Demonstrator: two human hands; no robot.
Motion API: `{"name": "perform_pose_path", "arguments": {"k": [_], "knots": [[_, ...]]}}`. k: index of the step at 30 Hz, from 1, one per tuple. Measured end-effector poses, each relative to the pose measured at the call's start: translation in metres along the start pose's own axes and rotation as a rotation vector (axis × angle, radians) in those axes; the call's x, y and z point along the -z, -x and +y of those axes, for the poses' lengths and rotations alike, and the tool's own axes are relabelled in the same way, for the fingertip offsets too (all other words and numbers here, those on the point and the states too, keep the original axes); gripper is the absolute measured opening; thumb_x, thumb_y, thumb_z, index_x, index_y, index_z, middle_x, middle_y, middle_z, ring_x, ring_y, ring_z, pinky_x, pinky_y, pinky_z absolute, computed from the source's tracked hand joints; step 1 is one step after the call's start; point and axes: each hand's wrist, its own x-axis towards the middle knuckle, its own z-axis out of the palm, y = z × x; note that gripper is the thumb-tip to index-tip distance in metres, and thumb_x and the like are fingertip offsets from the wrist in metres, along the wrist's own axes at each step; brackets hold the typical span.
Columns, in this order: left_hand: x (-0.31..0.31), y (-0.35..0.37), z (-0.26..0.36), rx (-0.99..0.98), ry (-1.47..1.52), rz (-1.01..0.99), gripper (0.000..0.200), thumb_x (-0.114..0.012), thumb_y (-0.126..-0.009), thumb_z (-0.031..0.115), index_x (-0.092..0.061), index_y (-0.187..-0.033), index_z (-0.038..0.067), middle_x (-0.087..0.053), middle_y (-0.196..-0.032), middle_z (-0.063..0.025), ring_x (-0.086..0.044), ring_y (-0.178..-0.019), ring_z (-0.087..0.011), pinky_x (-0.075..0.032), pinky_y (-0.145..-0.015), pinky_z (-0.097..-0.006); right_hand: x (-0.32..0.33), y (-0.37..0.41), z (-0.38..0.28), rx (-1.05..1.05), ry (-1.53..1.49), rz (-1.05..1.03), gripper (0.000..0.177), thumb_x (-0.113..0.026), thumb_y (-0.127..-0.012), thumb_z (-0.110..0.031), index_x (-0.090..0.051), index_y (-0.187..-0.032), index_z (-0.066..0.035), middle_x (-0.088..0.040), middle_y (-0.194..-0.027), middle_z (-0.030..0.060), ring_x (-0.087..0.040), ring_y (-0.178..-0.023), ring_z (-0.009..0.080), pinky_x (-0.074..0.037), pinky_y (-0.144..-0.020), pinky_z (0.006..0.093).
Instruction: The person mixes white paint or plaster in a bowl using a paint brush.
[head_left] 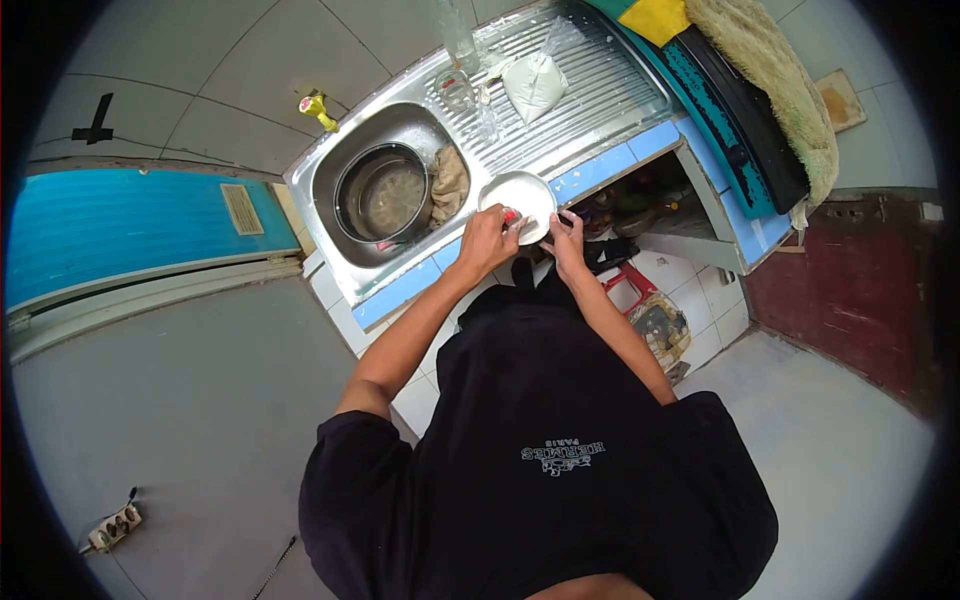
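A round white plate [518,188] is at the front edge of the metal sink counter. My right hand [567,242] has its fingers and thumb closed on the plate's right rim. My left hand [487,240] reaches over the plate's lower left side, its fingers pressed together around something small with a red part; its shape is too small to make out. Some whitish matter shows on the plate near these fingertips. Behind the plate, a clear plastic bag of white powder [535,88] lies on the ridged drainboard [610,75].
The sink basin [328,185] at the left holds a dark round pan [385,195] and a brown cloth [450,185]. A yellow tap [318,110] is behind it. Clear glass items [455,88] stand between basin and bag. A teal and black object [740,130] is at the right.
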Motion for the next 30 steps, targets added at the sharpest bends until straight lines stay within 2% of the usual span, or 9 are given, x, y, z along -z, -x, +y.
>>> {"name": "perform_pose_path", "arguments": {"k": [2, 6, 9, 11, 16, 20, 23, 27, 30], "knots": [[-0.006, -0.004, 0.007, 0.115, 0.119, 0.039, 0.023, -0.065, -0.078, 0.019, -0.065, -0.081, -0.003, -0.062, -0.07, -0.0222, -0.062, -0.062, -0.0347, -0.047, -0.058, -0.0388, 0.001, 0.002, -0.002, -0.009, 0.004, -0.014, 0.048, -0.055, -0.092, -0.031, -0.03, -0.127, -0.01, -0.048, -0.119, 0.0127, -0.048, -0.111, 0.0213, -0.045, -0.084, 0.0428], [-0.02, -0.015, -0.009, 0.136, 0.172, 0.117, 0.021, -0.064, -0.078, 0.017, -0.065, -0.081, -0.004, -0.063, -0.071, -0.0228, -0.062, -0.063, -0.0337, -0.047, -0.058, -0.0386, 0.001, 0.003, -0.002, 0.0, -0.02, -0.031, 0.046, -0.054, -0.092, -0.03, -0.03, -0.126, -0.011, -0.048, -0.119, 0.0122, -0.049, -0.11, 0.0208, -0.046, -0.083, 0.042], [-0.012, -0.023, -0.018, 0.162, 0.199, 0.201, 0.019, -0.063, -0.077, 0.015, -0.061, -0.08, -0.004, -0.061, -0.07, -0.0225, -0.06, -0.064, -0.0385, -0.047, -0.06, -0.0413, 0.0, 0.003, -0.003, -0.007, 0.009, -0.001, 0.045, -0.054, -0.092, -0.029, -0.03, -0.126, -0.012, -0.049, -0.118, 0.0113, -0.049, -0.108, 0.0202, -0.046, -0.082, 0.041], [0.002, -0.025, -0.017, -0.037, 0.054, 0.282, 0.011, -0.062, -0.077, 0.009, -0.064, -0.082, 0.0, -0.061, -0.071, -0.0177, -0.061, -0.062, -0.0331, -0.047, -0.058, -0.0373, 0.002, 0.001, 0.0, 0.009, 0.004, -0.011, 0.044, -0.054, -0.093, -0.029, -0.031, -0.126, -0.013, -0.049, -0.117, 0.0108, -0.049, -0.108, 0.0198, -0.046, -0.082, 0.0414], [0.004, -0.022, -0.015, -0.167, 0.005, 0.123, 0.015, -0.059, -0.072, 0.003, -0.061, -0.086, 0.004, -0.059, -0.083, -0.0142, -0.059, -0.073, -0.0353, -0.047, -0.062, -0.0405, 0.0, 0.003, -0.005, 0.013, 0.005, -0.034, 0.043, -0.053, -0.093, -0.029, -0.031, -0.126, -0.014, -0.049, -0.117, 0.0111, -0.049, -0.107, 0.0197, -0.046, -0.082, 0.042], [-0.004, -0.013, -0.001, -0.211, 0.078, 0.004, 0.017, -0.058, -0.071, 0.004, -0.062, -0.088, 0.004, -0.06, -0.083, -0.0133, -0.059, -0.074, -0.0359, -0.048, -0.063, -0.0401, 0.002, 0.002, -0.001, 0.02, -0.003, -0.044, 0.041, -0.052, -0.093, -0.028, -0.031, -0.126, -0.014, -0.049, -0.117, 0.0112, -0.049, -0.107, 0.0198, -0.047, -0.082, 0.0426], [-0.003, -0.003, 0.003, -0.131, 0.027, -0.111, 0.018, -0.058, -0.071, 0.004, -0.062, -0.089, 0.005, -0.06, -0.083, -0.0135, -0.059, -0.074, -0.036, -0.048, -0.064, -0.0406, 0.002, 0.004, -0.002, 0.021, 0.021, -0.043, 0.041, -0.052, -0.094, -0.029, -0.032, -0.126, -0.014, -0.049, -0.117, 0.0112, -0.049, -0.107, 0.0198, -0.047, -0.081, 0.0429], [0.015, 0.003, -0.003, -0.121, 0.101, -0.138, 0.017, -0.06, -0.07, 0.007, -0.063, -0.086, 0.003, -0.06, -0.078, -0.0161, -0.059, -0.072, -0.0362, -0.047, -0.063, -0.0406, 0.002, 0.001, 0.003, 0.033, 0.012, -0.042, 0.04, -0.051, -0.094, -0.029, -0.032, -0.126, -0.015, -0.05, -0.117, 0.0112, -0.049, -0.107, 0.0201, -0.047, -0.081, 0.0425], [0.024, 0.002, -0.019, -0.112, 0.025, -0.143, 0.018, -0.063, -0.071, 0.012, -0.064, -0.086, 0.001, -0.061, -0.074, -0.0187, -0.059, -0.066, -0.036, -0.047, -0.061, -0.0403, 0.005, -0.002, 0.004, 0.054, 0.008, -0.053, 0.047, -0.056, -0.091, -0.031, -0.03, -0.127, -0.014, -0.048, -0.119, 0.0162, -0.05, -0.105, 0.0228, -0.048, -0.079, 0.0429]]}}
